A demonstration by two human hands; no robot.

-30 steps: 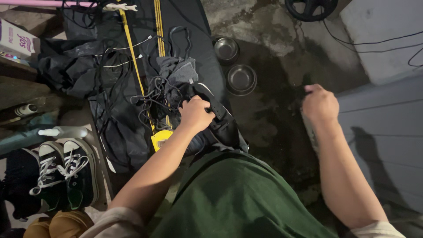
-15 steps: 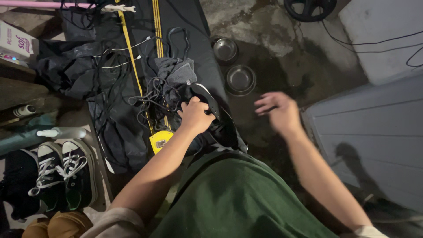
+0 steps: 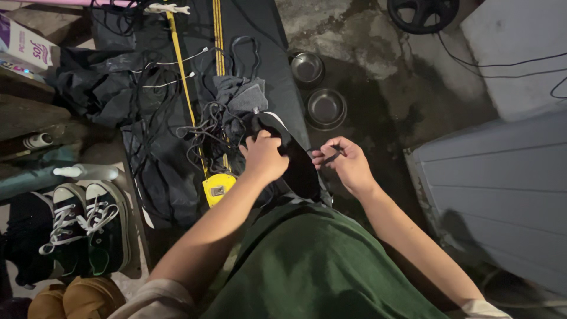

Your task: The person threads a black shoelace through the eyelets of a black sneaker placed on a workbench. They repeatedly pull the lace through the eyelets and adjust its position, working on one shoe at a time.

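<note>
1. L hand (image 3: 264, 156) gripped the heel end of a black shoe (image 3: 295, 162), fingers curled over its rim; shoe had a white edge at the far end and sat over the lap, above the green shirt (image 3: 313, 266).
2. R hand (image 3: 348, 165) pinched a thin black lace (image 3: 331, 157) betw. thumb & fingers, just beside the shoe's right side.
3. Just left of the L hand: tangle of dark cables (image 3: 207, 133) w/ a grey cloth (image 3: 242, 94) on top, all lying on a black mat (image 3: 248, 35).
4. Yellow tape measure (image 3: 218, 188) lay near the L forearm; its yellow strip ran up across the mat.
5. Two steel bowls (image 3: 325, 108) sat on the wet concrete floor (image 3: 366, 53), beyond the R hand, one behind the other.
6. Far left: pair of black sneakers (image 3: 88, 224) w/ white laces, side by side; brown shoes (image 3: 77, 298) below them at the frame edge.
7. Right: grey panelled board (image 3: 502, 189); a black wheel (image 3: 422, 12) at top edge, well apart from both hands.
</note>
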